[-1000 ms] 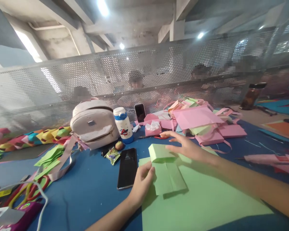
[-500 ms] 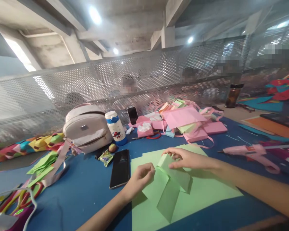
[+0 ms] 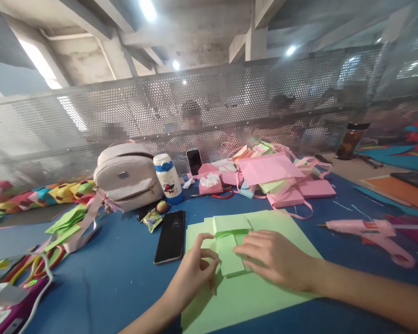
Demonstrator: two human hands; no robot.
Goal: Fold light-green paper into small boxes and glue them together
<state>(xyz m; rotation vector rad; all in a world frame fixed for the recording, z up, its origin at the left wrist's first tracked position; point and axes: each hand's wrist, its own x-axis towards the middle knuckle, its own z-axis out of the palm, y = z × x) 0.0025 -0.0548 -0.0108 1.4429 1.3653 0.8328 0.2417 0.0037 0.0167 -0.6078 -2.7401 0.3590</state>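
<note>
A folded light-green paper piece [image 3: 231, 241] lies on a large light-green sheet [image 3: 251, 297] spread over the blue table. My right hand [image 3: 273, 257] rests flat on the folded piece, fingers stretched out and pressing it down. My left hand [image 3: 193, 273] is at the piece's left edge, fingers curled and pinching the paper. A black phone [image 3: 170, 235] lies just left of the sheet.
A pink glue gun [image 3: 369, 230] lies at the right. Behind are a pile of pink and green papers [image 3: 275, 178], a white bottle [image 3: 167, 178], a beige bag [image 3: 125, 176], a standing phone [image 3: 194, 161] and scissors [image 3: 38, 266] at left. A perforated metal screen [image 3: 90, 125] backs the table, people behind it.
The green piece was lifted and flapped open half a second ago; now it lies folded flat, with my right hand pressed on it and my left hand at its edge.
</note>
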